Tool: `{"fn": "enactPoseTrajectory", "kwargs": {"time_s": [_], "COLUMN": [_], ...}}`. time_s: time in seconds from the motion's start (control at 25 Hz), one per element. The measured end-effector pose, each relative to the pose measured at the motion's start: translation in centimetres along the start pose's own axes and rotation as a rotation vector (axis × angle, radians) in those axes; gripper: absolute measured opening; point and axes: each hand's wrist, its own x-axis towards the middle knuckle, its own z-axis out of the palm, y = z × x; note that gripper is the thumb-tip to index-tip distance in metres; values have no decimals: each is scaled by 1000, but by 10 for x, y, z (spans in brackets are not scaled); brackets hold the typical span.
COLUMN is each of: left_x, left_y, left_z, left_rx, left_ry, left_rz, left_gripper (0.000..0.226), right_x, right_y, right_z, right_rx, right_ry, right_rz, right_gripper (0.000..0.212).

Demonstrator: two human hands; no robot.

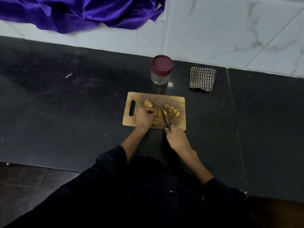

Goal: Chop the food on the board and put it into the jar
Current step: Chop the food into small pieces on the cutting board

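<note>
A wooden cutting board point(177, 102) with a handle slot lies on the black counter. Chopped yellow pieces point(172, 111) are heaped on its right half, and a larger uncut lump point(147, 103) sits at upper left. My left hand point(144, 118) curls over a small piece of the food point(158, 114) in the middle of the board. My right hand point(176, 139) grips the dark handle of a knife point(165, 117), whose blade points away from me between the held piece and the heap. A clear jar point(160, 78) with its maroon lid on stands just behind the board.
A folded checked cloth point(202, 79) lies right of the jar. Purple fabric point(82, 12) is draped over the white tiled ledge at the back left. The black counter point(65, 112) stretches wide to the left; its front edge runs near my body.
</note>
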Motion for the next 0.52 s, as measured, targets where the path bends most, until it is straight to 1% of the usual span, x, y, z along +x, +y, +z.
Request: {"fn": "enactPoseTrajectory", "kwargs": {"time_s": [0.12, 0.32, 0.52], "left_x": [0, 0, -3], "left_y": [-4, -11, -8], "left_z": [-2, -2, 0], "left_rx": [59, 53, 36], "left_ry": [53, 92, 78], "left_rz": [66, 79, 54], "left_gripper": [12, 8, 12], "right_x": [-3, -4, -1], "right_y": [-4, -4, 8], "right_z": [11, 18, 5], "right_rx": [-16, -80, -48], "right_ry": [-45, -77, 3], "right_rz": [-28, -44, 14], "right_gripper": [30, 31, 31]}}
